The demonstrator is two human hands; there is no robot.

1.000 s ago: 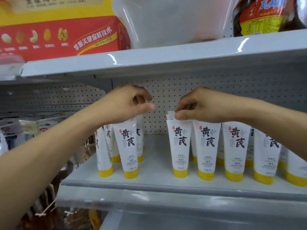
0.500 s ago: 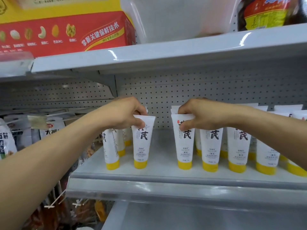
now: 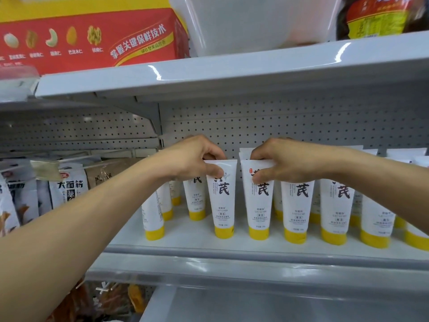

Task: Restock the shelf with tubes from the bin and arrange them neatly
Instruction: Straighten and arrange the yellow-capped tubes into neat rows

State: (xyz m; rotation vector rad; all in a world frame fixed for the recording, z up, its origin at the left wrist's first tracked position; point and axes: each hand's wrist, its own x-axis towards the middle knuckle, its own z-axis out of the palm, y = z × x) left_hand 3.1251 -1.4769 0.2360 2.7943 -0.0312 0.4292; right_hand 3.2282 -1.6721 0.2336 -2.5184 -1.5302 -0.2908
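**Fig.** Head-cam view fwd onto the shelf (image 3: 209, 253).

**(a)** My L hand (image 3: 195, 159) pinches the flat crimped top of the L tube (image 3: 222, 205). Thumb lies on the printed front, fingers curl over the top edge & behind. The tube is directly below the hand, upright, yellow cap down on the shelf in the front row.

**(b)** My R hand (image 3: 285, 162) pinches the top of the R tube (image 3: 258, 205) the same way: thumb across the front just under the crimp, fingers curled behind. This tube is also below its hand, upright, cap on the shelf.

**(c)** The two held tubes stand just beside each other w/ a narrow gap btwn them, labels facing out. The hands are level, near each other but apart.

**(d)** The other tubes (image 3: 298, 205) carry the front row on to the R, caps down, w/ more behind. A few more stand under & behind my L wrist. The far-L tube (image 3: 153, 212) is turned side-on.

**(e)** Background: pegboard (image 3: 290, 119) at the back. The upper shelf (image 3: 232, 70) carries a translucent bin (image 3: 250, 24), contents not discernible, w/ a red carton (image 3: 92, 40) to its L. Snack packs (image 3: 69, 189) hang in the bay at L.
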